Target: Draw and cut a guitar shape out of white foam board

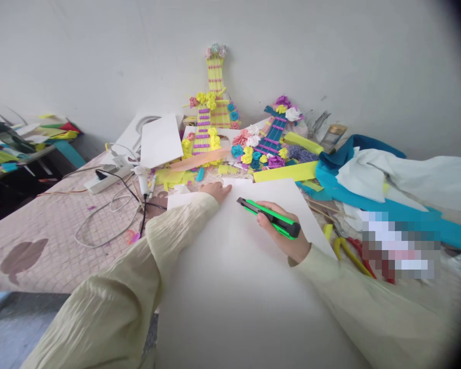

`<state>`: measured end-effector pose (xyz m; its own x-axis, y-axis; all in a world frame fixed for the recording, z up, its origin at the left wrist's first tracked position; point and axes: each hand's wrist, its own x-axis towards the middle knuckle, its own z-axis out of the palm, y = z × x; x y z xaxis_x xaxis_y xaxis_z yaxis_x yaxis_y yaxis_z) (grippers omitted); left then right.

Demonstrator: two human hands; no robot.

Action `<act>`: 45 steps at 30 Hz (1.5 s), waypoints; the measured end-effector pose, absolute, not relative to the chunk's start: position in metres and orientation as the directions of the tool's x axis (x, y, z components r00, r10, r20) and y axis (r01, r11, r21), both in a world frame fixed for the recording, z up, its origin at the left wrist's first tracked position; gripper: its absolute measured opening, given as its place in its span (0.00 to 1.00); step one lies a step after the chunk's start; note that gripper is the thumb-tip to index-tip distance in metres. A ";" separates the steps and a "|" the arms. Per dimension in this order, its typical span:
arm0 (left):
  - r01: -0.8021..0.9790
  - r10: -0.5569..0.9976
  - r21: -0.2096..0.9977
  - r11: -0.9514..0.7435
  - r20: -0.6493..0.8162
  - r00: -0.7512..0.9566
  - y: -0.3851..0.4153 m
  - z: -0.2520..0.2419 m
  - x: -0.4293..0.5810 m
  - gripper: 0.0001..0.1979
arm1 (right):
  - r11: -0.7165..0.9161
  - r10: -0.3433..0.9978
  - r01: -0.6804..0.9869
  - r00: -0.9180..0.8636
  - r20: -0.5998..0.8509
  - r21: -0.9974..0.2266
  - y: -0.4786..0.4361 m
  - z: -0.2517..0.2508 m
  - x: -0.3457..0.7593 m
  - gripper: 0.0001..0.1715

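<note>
A large white board (230, 287) reaches from the table toward me. Its far part lies under both my hands. My left hand (215, 191) rests near the board's far left edge, fingers stretched out over the surface, with nothing in its grasp. In my right hand (286, 241) is a green and black utility knife (271, 218), gripped around its body. The knife's tip points left toward my left hand, a short gap away. Whether the blade touches the board I cannot tell.
Behind the board stand woven, flower-decorated pieces (218, 82) against the wall. A hot glue gun (141, 179), a power strip (109, 177) and loose cables lie left. To the right are pliers with yellow handles (351, 256), blue crepe paper (392, 215) and a glass jar (334, 137).
</note>
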<state>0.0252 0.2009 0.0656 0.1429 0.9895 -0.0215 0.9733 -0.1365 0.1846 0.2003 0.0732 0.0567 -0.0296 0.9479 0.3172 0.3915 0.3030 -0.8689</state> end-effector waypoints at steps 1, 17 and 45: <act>0.976 0.990 0.173 -0.133 -0.029 0.140 0.201 0.066 0.026 0.26 | 0.312 0.944 0.423 -0.039 0.327 -0.851 0.070 0.059 0.199 0.19; 0.974 0.987 0.161 -0.157 -0.014 0.162 0.216 0.049 0.034 0.34 | 0.389 0.909 0.623 -0.141 0.392 -0.678 0.043 0.067 0.199 0.15; 0.975 0.997 0.215 -0.055 -0.047 0.066 0.249 0.035 0.023 0.35 | 0.448 0.883 0.657 -0.220 0.415 -0.607 0.001 0.062 0.205 0.15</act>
